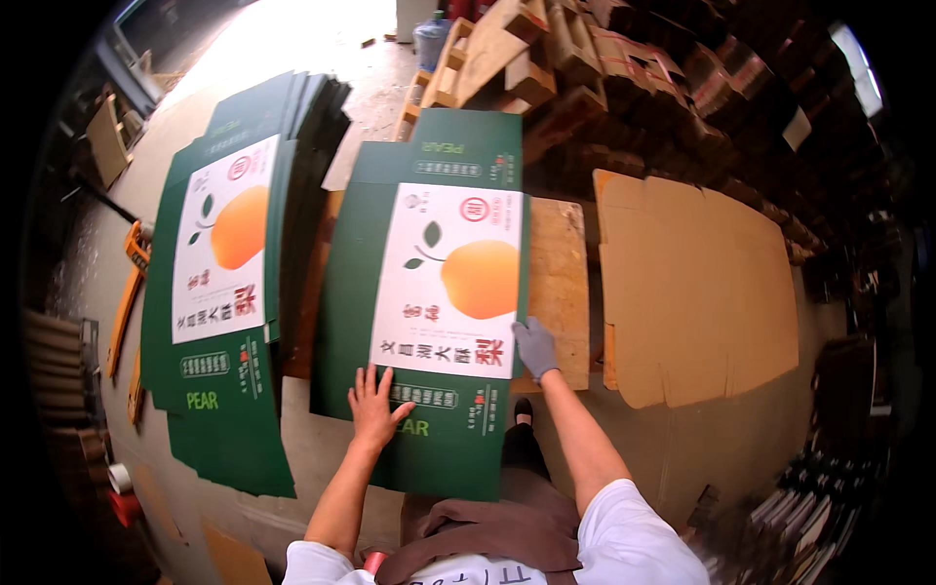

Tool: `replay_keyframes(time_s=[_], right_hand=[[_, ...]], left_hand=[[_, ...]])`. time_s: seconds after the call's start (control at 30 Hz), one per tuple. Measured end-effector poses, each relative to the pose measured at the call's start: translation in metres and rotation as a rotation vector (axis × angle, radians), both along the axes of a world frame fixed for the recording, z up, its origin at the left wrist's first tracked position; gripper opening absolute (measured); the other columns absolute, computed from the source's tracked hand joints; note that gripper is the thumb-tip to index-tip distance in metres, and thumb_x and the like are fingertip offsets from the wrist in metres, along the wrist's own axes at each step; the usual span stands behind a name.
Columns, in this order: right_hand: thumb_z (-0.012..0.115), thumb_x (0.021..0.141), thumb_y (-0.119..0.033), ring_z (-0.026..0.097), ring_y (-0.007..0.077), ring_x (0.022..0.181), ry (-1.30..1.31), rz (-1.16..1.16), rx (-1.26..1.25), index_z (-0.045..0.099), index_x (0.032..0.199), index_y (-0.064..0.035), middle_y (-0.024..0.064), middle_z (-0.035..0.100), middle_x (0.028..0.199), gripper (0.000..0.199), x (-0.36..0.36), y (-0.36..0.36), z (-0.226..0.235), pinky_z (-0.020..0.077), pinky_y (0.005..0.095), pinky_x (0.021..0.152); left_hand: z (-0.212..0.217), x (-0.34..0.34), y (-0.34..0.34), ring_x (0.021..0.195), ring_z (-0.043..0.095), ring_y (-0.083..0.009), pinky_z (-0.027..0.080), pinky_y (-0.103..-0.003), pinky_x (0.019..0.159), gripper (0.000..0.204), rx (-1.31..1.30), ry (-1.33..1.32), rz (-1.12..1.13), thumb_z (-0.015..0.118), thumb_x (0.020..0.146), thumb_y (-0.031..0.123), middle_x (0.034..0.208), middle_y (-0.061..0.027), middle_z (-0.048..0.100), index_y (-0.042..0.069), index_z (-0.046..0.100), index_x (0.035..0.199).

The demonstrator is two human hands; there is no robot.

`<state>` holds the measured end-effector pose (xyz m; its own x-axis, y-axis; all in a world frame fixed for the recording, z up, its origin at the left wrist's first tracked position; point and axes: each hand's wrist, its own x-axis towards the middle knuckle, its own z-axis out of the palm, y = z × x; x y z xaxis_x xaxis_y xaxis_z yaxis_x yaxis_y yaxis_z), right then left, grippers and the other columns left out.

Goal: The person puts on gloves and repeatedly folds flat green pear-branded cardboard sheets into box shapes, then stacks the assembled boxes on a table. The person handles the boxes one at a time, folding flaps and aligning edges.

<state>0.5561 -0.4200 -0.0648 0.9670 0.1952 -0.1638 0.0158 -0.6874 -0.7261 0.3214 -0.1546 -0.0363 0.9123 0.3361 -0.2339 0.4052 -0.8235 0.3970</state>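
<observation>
A flattened green carton [351,253] with a white panel and an orange-yellow pear print lies before me across a wooden board. My left hand [372,408] is bare, its fingers spread flat on the carton's lower green part. At the carton's right edge is my right hand [534,349] in a grey glove. Its fingers are bent around that edge, and their tips are partly hidden. The board's bare wood [559,283] shows to the right of the carton.
At left stands a stack of matching flat cartons [161,253]. Plain brown cardboard [697,292] lies on the right. Wooden pallets [531,78] and cardboard bundles fill the far side, near a blue water jug [430,41]. An orange-handled tool [132,278] is beyond the left stack.
</observation>
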Motion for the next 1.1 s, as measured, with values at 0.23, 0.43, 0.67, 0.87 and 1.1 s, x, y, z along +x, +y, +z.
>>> replay_keyframes(time_s=[0.23,0.43,0.67,0.87,1.1], right_hand=[[0.060,0.091,-0.038,0.066,0.0397,0.091,0.134,-0.022,0.019,0.061,0.102,-0.0061,0.0210,0.068,0.095,0.034,0.015,-0.037,0.045,0.0521,0.0470,0.080],[0.059,0.094,-0.026,0.063,0.0278,0.084,-0.256,-0.847,0.052,0.062,0.103,-0.0061,0.0131,0.064,0.092,0.022,0.004,-0.340,0.016,0.0508,0.0388,0.076],[0.062,0.090,-0.026,0.058,0.0335,0.112,-0.389,-0.718,-0.818,0.058,0.125,-0.0059,0.0155,0.058,0.130,0.040,0.038,-0.588,0.049,0.0473,0.0459,0.093],[0.068,0.084,-0.038,0.059,0.0358,0.114,-0.022,-0.719,-0.789,0.053,0.132,-0.0062,0.0171,0.056,0.134,0.058,0.072,-0.658,0.054,0.0478,0.0482,0.094],[0.072,0.079,-0.041,0.064,0.0321,0.094,0.029,-0.764,-0.462,0.063,0.117,-0.0045,0.0183,0.066,0.106,0.053,0.083,-0.691,0.052,0.0512,0.0417,0.082]], left_hand=[[-0.030,-0.007,-0.010,0.148,0.019,-0.0383,0.026,-0.057,0.112,0.089,0.155,-0.005,0.036,0.082,0.075,0.036,0.161,-0.0156,0.022,0.015,0.037,0.149],[0.014,0.048,-0.133,0.110,0.060,-0.0339,0.047,-0.040,0.098,0.040,-0.139,-0.318,-0.072,0.068,0.086,0.002,0.117,-0.0169,0.062,0.000,0.056,0.124],[-0.024,0.151,-0.378,0.107,0.066,-0.0251,0.052,-0.034,0.091,0.045,-0.719,-0.047,0.138,0.061,0.097,0.014,0.126,-0.0213,0.062,-0.007,0.048,0.135],[-0.049,0.188,-0.416,0.098,0.065,-0.0172,0.052,-0.030,0.087,0.037,-0.780,-0.075,0.378,0.060,0.098,0.011,0.114,-0.0130,0.066,-0.008,0.054,0.129],[-0.036,0.199,-0.419,0.081,0.068,-0.0162,0.053,-0.031,0.076,0.025,-0.587,-0.040,0.163,0.064,0.092,0.009,0.090,-0.0112,0.072,-0.006,0.064,0.111]])
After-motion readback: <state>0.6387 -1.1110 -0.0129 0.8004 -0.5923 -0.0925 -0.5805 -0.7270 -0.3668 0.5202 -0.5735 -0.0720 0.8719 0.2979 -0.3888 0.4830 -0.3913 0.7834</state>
